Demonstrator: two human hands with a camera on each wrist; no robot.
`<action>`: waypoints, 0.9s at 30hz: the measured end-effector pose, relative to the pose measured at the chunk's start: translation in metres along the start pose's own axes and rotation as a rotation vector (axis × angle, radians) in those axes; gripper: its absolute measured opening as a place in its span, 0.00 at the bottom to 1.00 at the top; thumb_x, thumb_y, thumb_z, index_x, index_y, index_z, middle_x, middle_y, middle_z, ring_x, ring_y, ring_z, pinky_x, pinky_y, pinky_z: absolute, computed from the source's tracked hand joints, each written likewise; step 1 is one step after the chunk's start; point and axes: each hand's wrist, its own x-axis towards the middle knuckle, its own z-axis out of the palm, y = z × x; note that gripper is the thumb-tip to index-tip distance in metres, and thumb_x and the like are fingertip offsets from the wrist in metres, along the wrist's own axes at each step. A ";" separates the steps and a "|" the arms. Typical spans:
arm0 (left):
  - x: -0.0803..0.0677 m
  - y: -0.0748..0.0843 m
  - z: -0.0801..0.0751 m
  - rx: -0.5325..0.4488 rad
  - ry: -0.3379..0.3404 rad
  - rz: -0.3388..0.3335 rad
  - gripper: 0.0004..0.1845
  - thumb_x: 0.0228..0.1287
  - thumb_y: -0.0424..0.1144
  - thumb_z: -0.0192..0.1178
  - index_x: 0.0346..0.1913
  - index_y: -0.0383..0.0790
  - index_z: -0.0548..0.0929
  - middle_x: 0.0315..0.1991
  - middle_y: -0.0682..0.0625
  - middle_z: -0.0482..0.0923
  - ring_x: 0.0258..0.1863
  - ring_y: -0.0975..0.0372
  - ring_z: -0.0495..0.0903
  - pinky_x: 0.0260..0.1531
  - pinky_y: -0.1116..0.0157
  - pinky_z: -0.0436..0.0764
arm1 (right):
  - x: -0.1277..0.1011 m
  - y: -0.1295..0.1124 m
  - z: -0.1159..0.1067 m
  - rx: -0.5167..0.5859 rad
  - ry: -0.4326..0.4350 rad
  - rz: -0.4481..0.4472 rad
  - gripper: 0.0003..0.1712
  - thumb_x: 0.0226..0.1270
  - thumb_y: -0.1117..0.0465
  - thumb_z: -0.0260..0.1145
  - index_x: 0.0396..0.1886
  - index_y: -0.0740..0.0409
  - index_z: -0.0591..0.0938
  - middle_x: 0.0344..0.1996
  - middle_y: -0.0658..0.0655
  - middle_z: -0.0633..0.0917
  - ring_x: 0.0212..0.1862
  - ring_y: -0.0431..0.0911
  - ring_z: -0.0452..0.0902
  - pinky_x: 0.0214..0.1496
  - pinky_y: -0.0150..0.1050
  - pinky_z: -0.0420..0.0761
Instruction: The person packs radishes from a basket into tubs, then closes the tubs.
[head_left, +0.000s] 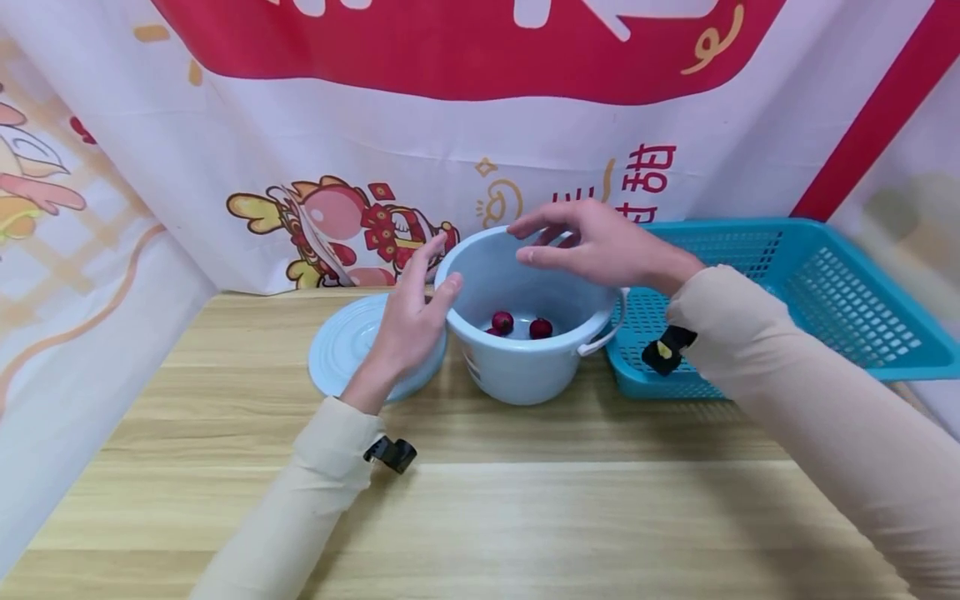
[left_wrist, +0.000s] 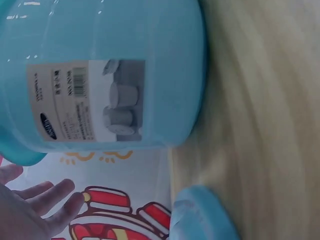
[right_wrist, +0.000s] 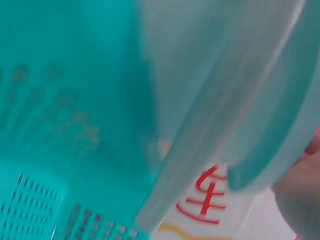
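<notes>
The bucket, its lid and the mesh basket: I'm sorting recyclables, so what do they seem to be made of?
The light blue bucket looks like smooth, glossy moulded plastic; highlights glint on its wall and it carries a paper label. The lid matches it, probably the same plastic. The teal basket seems rigid plastic with moulded perforations. The table shows wood grain, perhaps laminate.
</notes>
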 end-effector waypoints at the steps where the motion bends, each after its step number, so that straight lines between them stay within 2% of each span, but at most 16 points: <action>1: 0.001 0.001 -0.002 0.005 0.007 -0.002 0.36 0.81 0.57 0.50 0.85 0.55 0.56 0.85 0.52 0.58 0.80 0.50 0.67 0.74 0.41 0.75 | 0.000 -0.003 0.001 0.010 0.013 0.000 0.32 0.71 0.50 0.73 0.72 0.48 0.80 0.67 0.56 0.82 0.63 0.52 0.82 0.64 0.58 0.86; 7: 0.006 0.004 -0.021 0.044 0.073 0.002 0.35 0.81 0.59 0.48 0.85 0.57 0.57 0.84 0.51 0.59 0.79 0.52 0.69 0.75 0.42 0.73 | 0.006 -0.027 0.016 0.071 0.081 0.010 0.35 0.72 0.48 0.71 0.76 0.44 0.76 0.72 0.52 0.79 0.65 0.50 0.80 0.67 0.56 0.84; 12: 0.004 0.002 -0.041 0.057 0.122 0.024 0.34 0.82 0.58 0.48 0.84 0.54 0.59 0.83 0.51 0.61 0.77 0.52 0.70 0.73 0.43 0.75 | 0.009 -0.050 0.033 0.049 0.088 0.019 0.37 0.73 0.46 0.70 0.79 0.40 0.72 0.75 0.51 0.77 0.67 0.48 0.78 0.70 0.53 0.82; 17: -0.010 -0.006 -0.063 0.091 0.136 -0.010 0.34 0.82 0.57 0.48 0.85 0.55 0.58 0.83 0.47 0.60 0.77 0.47 0.68 0.73 0.39 0.73 | 0.011 -0.076 0.052 0.028 0.098 0.009 0.39 0.73 0.42 0.69 0.81 0.39 0.69 0.76 0.47 0.75 0.70 0.47 0.75 0.67 0.52 0.83; 21: -0.023 -0.017 -0.078 0.167 0.125 -0.047 0.36 0.82 0.57 0.48 0.85 0.54 0.56 0.81 0.43 0.61 0.75 0.45 0.65 0.74 0.34 0.67 | 0.013 -0.096 0.067 0.022 0.126 -0.010 0.40 0.73 0.41 0.69 0.81 0.40 0.69 0.76 0.47 0.75 0.70 0.45 0.73 0.67 0.51 0.82; 27: -0.041 -0.031 -0.099 0.237 0.110 -0.080 0.36 0.82 0.58 0.48 0.85 0.51 0.56 0.83 0.41 0.58 0.79 0.42 0.61 0.75 0.30 0.62 | 0.021 -0.116 0.088 0.075 0.161 0.008 0.42 0.72 0.38 0.68 0.82 0.40 0.69 0.76 0.48 0.75 0.69 0.44 0.74 0.65 0.48 0.83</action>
